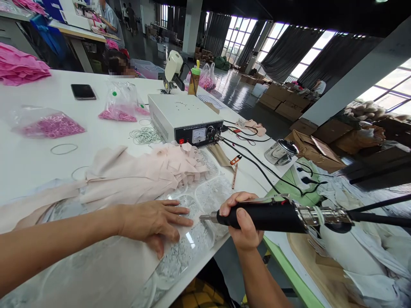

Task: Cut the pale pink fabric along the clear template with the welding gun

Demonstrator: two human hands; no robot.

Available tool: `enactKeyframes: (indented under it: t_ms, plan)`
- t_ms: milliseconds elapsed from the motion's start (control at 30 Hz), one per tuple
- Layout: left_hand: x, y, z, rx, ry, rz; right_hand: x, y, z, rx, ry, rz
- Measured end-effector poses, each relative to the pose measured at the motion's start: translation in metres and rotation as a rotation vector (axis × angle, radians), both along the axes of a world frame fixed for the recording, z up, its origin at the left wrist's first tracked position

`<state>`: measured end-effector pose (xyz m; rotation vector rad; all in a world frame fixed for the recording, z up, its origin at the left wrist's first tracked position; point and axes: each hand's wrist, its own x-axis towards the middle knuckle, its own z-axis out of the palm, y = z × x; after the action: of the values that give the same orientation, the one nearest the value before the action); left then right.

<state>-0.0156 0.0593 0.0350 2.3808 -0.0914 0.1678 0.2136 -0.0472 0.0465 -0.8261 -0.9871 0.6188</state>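
Observation:
My left hand point(150, 222) lies with its fingers spread on a pale pink cloth point(128, 265) that covers part of a clear, scuffed plate point(183, 252). In my right hand point(245, 222) is a black handheld tool point(269, 217), held level, its metal tip pointing left at the cloth's corner, just beyond my left fingertips. Whether the tip touches the cloth I cannot tell. A heap of cut pale pink pieces point(144, 171) lies behind my left hand. Behind that stands a white control box point(183, 115) with a dial and cables.
Bags of pink bits point(53, 124), a phone point(83, 92), green rings point(145, 135), orange snips point(236, 160), a pencil point(235, 176) and a glass mug point(281, 152) are on the table. Cables cross its right side. Cloth piles and boxes stand at right; people are farther back.

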Motion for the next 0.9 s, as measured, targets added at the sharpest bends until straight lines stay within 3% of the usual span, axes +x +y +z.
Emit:
enactKeyframes:
  t_ms: [500, 900]
  plan:
    - [-0.001, 0.0, -0.005, 0.065, -0.015, 0.002, -0.012, -0.009, 0.006, -0.002, 0.122, 0.135]
    - [0.0, 0.0, 0.0, 0.17, 0.053, -0.048, -0.015, -0.01, 0.002, 0.013, 0.095, 0.176]
